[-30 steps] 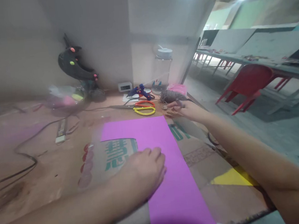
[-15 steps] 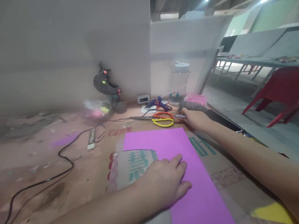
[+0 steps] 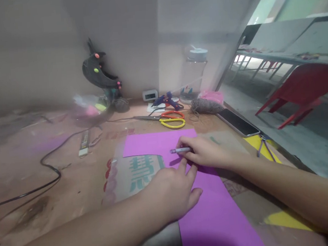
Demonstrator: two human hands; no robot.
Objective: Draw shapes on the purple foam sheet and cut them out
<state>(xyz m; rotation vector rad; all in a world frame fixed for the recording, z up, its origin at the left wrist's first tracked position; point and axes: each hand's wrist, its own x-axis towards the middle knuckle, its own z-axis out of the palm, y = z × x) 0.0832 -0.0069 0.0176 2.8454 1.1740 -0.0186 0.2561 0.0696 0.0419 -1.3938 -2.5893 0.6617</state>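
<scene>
A bright purple sheet with a piece cut from its left side lies on the printed cardboard. My left hand rests on the sheet with its fingers spread, near the cut edge. Just above those fingers, my right hand grips a grey pen, whose end sticks out to the left over the sheet. Beyond the sheet's far edge lie scissors with one red and one yellow handle loop, blades pointing left.
Behind the scissors stand a blue glue gun, a small white digital clock and a clear jar. Grey yarn and a phone lie to the right. A utility knife and black cable are at left.
My right hand has come back from beside the yarn to the purple sheet, with the pen in it. My left hand stays on the sheet. The view has tilted down slightly.
</scene>
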